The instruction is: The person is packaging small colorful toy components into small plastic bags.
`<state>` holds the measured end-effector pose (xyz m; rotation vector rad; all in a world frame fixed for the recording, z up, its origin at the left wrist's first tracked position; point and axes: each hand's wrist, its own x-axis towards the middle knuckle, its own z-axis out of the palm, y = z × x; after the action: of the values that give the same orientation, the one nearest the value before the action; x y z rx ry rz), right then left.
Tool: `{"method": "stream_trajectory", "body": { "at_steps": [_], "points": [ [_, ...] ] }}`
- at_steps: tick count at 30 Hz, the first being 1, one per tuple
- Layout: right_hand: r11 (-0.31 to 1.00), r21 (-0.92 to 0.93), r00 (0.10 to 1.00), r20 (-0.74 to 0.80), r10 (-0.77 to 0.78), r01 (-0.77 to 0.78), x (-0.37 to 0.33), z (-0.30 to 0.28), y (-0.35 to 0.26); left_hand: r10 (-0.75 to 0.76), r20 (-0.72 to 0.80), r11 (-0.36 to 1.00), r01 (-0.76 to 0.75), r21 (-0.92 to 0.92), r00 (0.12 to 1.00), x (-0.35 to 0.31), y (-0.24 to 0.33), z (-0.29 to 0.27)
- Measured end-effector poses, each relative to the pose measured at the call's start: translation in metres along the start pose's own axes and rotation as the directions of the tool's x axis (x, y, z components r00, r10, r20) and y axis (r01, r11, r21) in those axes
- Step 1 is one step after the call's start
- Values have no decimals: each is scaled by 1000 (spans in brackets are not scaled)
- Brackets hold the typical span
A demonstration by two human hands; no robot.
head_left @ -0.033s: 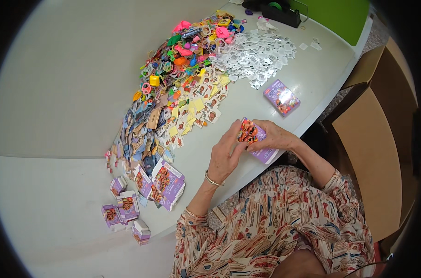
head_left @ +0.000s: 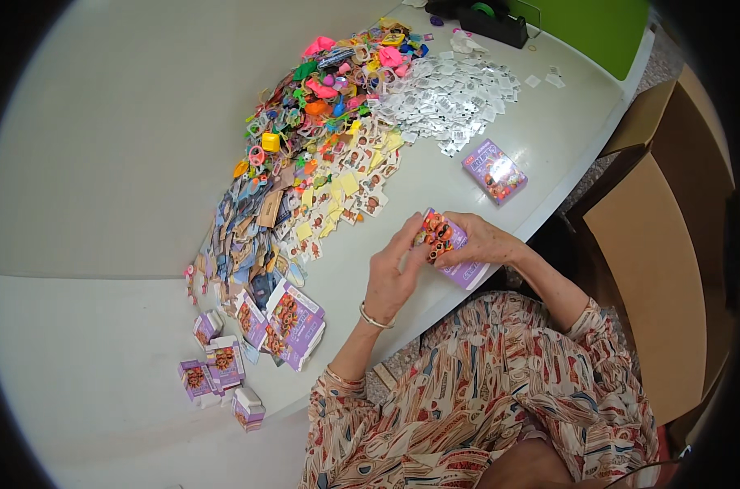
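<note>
grip: both hands on one small purple carton (head_left: 455, 254), held just above the table's near edge, close to the body
right hand (head_left: 485, 241): wrapped round the carton from the right, fingers over its top, thumb side under; shut on it
left hand (head_left: 393, 275): fingertips pinched at the carton's left end, where an orange-brown printed flap or insert (head_left: 436, 232) sticks out; thin bracelet on the wrist
carton contents: can't tell whats inside, end hidden by fingers
closed box: 2nd purple carton (head_left: 495, 170) lies flat on the table, up and to the right of the hands, well apart, looks shut
flat cartons: stack of unfolded purple carton blanks (head_left: 292, 319) left of the left forearm, none w/ anything in them
made-up cartons: a few small folded purple ones (head_left: 217, 365) further left near the table edge, some lying on a side; contents not visible
loose piles: no bin or tray, all straight on the white table (head_left: 101, 163). from near to far: cardboard pcs (head_left: 248, 228), printed yellow and brown cards (head_left: 345, 183), bright plastic toys (head_left: 329, 90), small clear-and-white sachets (head_left: 451, 98)
far edge: black tape dispenser (head_left: 492, 20) beyond the sachets
right side: brown cardboard panels (head_left: 655, 244) stand beside the table
clothing: patterned sleeves, both forearms come in from below
</note>
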<state>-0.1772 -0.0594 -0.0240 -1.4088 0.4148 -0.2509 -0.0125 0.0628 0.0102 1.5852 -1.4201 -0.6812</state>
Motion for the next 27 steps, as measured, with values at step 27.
{"method": "stream_trajectory", "body": {
  "at_steps": [27],
  "points": [
    [969, -233, 996, 40, -77, 84, 2, 1, 11, 40, -139, 968, -4, 249, 989, -15, 7, 19]
  ]
}}
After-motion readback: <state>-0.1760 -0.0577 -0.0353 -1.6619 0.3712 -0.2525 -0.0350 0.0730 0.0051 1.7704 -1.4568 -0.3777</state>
